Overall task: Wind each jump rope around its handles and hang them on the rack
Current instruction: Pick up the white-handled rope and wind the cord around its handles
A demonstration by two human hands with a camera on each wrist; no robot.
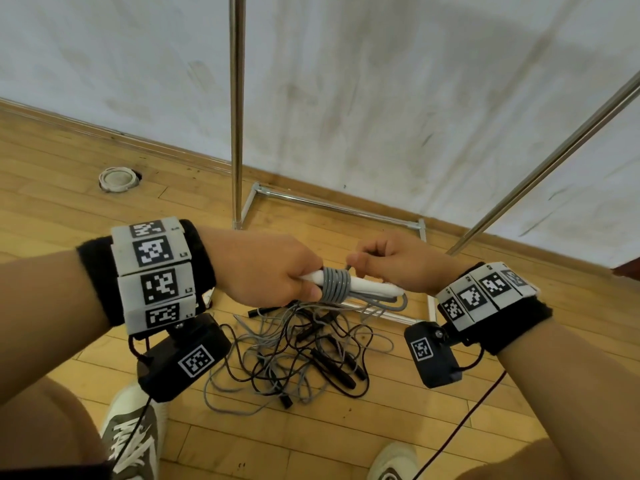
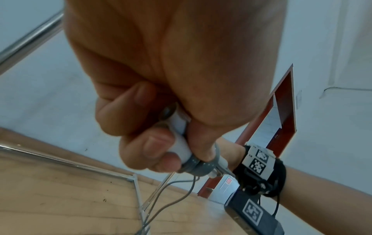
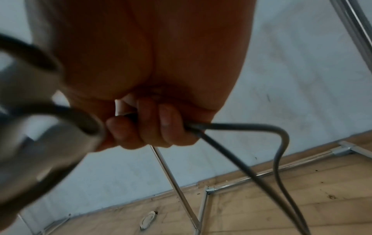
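Observation:
Two white handles of a grey jump rope are held together level in front of me. Several turns of grey rope are coiled round their middle. My left hand grips the handles' left end; its fingers curl round the white handles. My right hand pinches the grey rope just right of the coil, fingers curled over it. Loose grey loops hang under the handles. The metal rack's upright pole and slanted bar stand behind.
A tangled heap of black and grey jump ropes lies on the wooden floor below my hands, inside the rack's base frame. A round floor fitting sits at left. My shoes stand at the bottom. A white wall backs the rack.

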